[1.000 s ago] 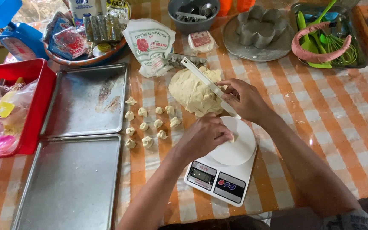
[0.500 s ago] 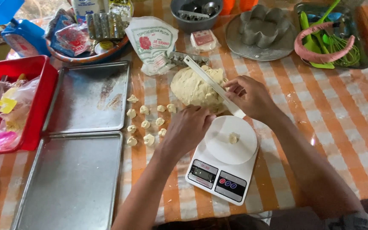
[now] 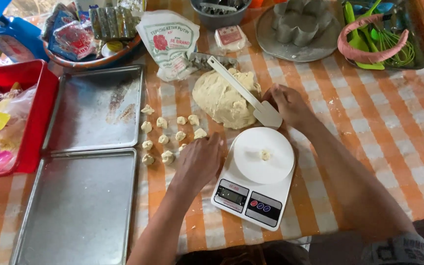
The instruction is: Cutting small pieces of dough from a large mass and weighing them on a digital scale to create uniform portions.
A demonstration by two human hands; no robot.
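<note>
My right hand (image 3: 288, 105) grips the blade end of a white spatula (image 3: 236, 86), which lies across a big lump of pale dough (image 3: 222, 100). Just in front stands a white kitchen scale (image 3: 244, 198); a small dough bit (image 3: 265, 155) sits on its round plate (image 3: 251, 169). My left hand (image 3: 199, 162) rests palm down on the checked cloth left of the scale. Its fingertips reach the nearest of several small dough pieces (image 3: 165, 140). Whether it holds anything underneath is hidden.
Two metal baking trays (image 3: 96, 105) (image 3: 79, 206) lie at the left beside a red basket (image 3: 33, 103). Along the back stand a flour bag (image 3: 170, 41), a round tray of packets (image 3: 89, 37), a grey plate with metal moulds (image 3: 295, 34) and a container with whisk and green utensils (image 3: 384, 41).
My left hand has moved off the scale, leftward to the small dough pieces, leaving one bit on the plate. My right hand and the spatula have shifted slightly back.
</note>
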